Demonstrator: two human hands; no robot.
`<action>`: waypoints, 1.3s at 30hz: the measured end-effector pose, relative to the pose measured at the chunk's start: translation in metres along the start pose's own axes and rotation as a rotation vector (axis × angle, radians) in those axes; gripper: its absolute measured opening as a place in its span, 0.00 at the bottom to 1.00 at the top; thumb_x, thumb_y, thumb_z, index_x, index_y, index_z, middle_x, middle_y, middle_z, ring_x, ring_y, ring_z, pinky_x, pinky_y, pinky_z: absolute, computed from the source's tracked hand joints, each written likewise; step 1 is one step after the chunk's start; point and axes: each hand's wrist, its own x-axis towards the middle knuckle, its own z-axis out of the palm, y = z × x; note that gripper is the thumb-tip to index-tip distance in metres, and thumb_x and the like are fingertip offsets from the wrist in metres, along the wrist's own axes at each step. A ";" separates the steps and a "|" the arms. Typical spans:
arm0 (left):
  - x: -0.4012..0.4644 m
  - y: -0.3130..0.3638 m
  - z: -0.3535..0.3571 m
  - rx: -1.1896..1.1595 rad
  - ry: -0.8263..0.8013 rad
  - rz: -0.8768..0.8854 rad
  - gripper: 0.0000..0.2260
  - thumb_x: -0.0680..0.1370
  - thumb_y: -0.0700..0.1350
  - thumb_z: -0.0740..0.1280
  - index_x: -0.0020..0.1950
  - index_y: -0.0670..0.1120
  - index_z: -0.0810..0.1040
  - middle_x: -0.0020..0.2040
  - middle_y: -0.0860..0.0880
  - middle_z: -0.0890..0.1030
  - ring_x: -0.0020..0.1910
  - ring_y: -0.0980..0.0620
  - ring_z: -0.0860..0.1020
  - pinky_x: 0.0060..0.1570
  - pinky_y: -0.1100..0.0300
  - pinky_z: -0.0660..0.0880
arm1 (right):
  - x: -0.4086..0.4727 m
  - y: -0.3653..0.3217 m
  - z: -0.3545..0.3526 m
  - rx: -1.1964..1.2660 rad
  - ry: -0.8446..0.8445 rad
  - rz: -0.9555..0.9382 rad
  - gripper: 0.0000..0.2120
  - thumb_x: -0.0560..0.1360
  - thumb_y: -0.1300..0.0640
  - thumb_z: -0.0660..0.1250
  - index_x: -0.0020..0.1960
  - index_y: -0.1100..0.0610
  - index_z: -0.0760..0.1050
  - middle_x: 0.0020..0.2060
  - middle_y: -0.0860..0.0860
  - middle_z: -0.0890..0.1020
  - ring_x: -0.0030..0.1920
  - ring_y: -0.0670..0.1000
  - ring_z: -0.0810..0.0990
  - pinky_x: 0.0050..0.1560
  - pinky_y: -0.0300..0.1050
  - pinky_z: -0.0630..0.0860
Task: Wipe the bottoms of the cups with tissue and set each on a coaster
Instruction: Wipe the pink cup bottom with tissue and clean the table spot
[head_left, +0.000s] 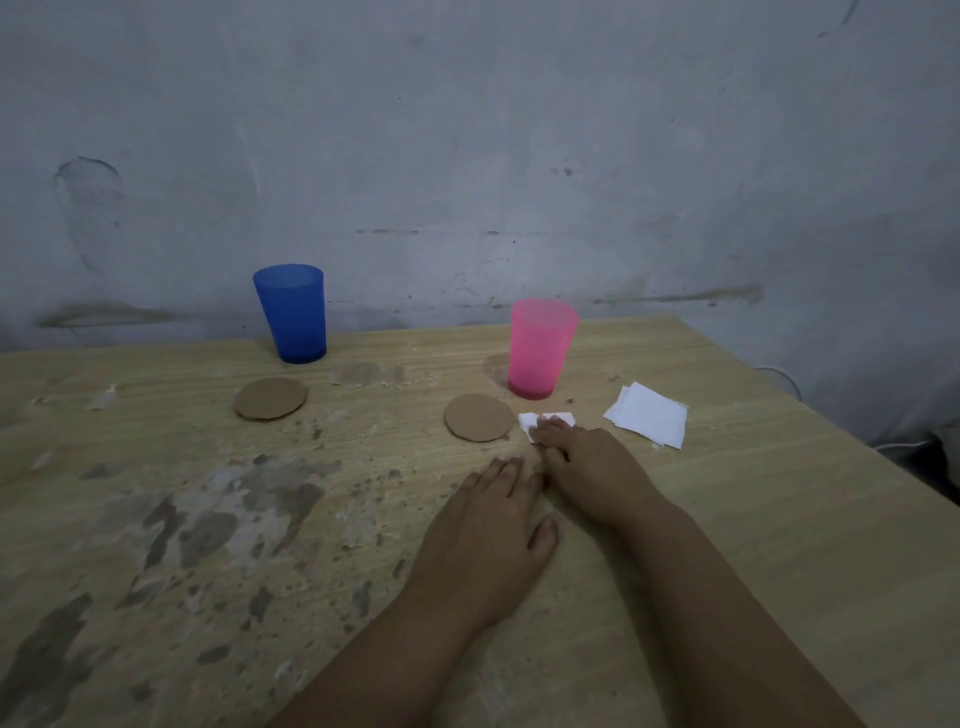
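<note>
Taking the right coaster (478, 417) as landmark on the table (727, 519): one cup (540, 348) stands just behind it to the right, the other cup (292, 313) far behind-left, with the left coaster (269, 398) before that cup. A small tissue (540, 422) lies just right of it, under the right hand (587, 462); the tissue stack (649, 420) lies farther right. The left hand (488, 530) rests in front.

We seem to be in a plain room of a home, though we cannot say which. We see a worn wood-grain surface (156, 519), its finish flaked and stained in patches, pushed against a bare pale wall (467, 130) marked with scuffs and streaks. On it stand plastic household tumblers, one blue cup (292, 314), one pink cup (540, 347).
</note>
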 end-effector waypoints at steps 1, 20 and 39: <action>0.000 0.000 0.000 0.001 0.000 0.001 0.26 0.80 0.57 0.51 0.76 0.52 0.55 0.78 0.51 0.54 0.76 0.56 0.49 0.72 0.62 0.43 | -0.004 0.003 0.000 -0.001 0.021 0.018 0.19 0.78 0.56 0.54 0.67 0.48 0.70 0.70 0.48 0.69 0.67 0.54 0.71 0.64 0.46 0.66; 0.001 0.000 0.002 0.003 0.020 -0.006 0.28 0.79 0.57 0.52 0.77 0.48 0.55 0.77 0.50 0.57 0.76 0.56 0.51 0.71 0.62 0.43 | -0.007 0.000 -0.004 0.033 -0.067 0.000 0.19 0.79 0.53 0.54 0.69 0.46 0.68 0.72 0.47 0.66 0.70 0.51 0.66 0.68 0.45 0.62; 0.002 -0.001 0.004 0.013 0.031 -0.001 0.27 0.79 0.58 0.51 0.76 0.48 0.56 0.77 0.50 0.57 0.76 0.56 0.51 0.72 0.62 0.43 | -0.011 0.007 -0.008 0.066 -0.061 -0.005 0.19 0.78 0.56 0.55 0.66 0.46 0.71 0.70 0.46 0.69 0.67 0.51 0.70 0.65 0.43 0.65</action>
